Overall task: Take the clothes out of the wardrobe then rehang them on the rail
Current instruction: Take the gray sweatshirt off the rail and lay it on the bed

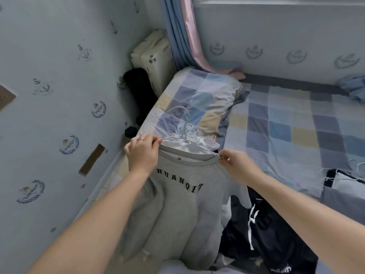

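A grey sweatshirt (177, 204) with black letters across its chest lies on the bed's near corner, partly draped over the edge. A pale wire hanger (186, 128) sits at its neck, hook pointing up toward the pillow. My left hand (141, 153) pinches the hanger's left arm at the collar. My right hand (235, 163) pinches the hanger's right end together with the collar. Both forearms reach in from the bottom. The wardrobe and rail are out of view.
A checked pillow (199, 97) and checked bedsheet (296, 131) cover the bed. Dark clothes with a white drawstring (262, 230) lie to the right of the sweatshirt. Another navy-trimmed garment (343, 184) is at the right edge. A wall runs along the left, curtains (183, 34) hang behind.
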The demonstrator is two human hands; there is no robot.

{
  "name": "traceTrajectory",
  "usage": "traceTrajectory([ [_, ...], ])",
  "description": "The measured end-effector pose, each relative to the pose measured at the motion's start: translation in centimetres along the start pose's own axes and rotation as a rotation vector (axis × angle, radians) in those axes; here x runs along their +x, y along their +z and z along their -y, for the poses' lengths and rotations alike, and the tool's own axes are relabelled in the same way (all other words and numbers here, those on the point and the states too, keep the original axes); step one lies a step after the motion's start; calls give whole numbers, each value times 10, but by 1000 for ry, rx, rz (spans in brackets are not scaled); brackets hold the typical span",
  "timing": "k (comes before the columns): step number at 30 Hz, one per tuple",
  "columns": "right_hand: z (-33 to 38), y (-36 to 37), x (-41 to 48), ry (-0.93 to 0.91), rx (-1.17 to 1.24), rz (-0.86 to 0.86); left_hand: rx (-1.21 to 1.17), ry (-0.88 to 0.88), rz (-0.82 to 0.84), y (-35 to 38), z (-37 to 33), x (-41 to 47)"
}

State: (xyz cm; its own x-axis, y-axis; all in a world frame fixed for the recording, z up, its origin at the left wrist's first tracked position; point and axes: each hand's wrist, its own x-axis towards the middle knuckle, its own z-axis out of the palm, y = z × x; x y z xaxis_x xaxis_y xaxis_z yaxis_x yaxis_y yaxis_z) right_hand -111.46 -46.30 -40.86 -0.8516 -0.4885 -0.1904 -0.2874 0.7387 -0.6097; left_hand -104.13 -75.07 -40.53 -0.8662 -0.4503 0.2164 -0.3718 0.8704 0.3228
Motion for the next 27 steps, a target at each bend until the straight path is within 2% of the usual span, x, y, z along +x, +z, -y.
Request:
traceTrajectory([
  [5,-29,35,59,77,-30,70,1,-64,155,54,17,26],
  [12,-68,102,153,233,-115,44,-6,-116,364,155,58,85],
  [19,-115,175,240,292,-196,-42,-102,-142,420,271,89,144],
  [24,-140,213,275,406,-242,101,-202,-133,471,335,110,162],
  [27,-139,222,273,469,-240,138,-187,-88,565,348,122,155],
])
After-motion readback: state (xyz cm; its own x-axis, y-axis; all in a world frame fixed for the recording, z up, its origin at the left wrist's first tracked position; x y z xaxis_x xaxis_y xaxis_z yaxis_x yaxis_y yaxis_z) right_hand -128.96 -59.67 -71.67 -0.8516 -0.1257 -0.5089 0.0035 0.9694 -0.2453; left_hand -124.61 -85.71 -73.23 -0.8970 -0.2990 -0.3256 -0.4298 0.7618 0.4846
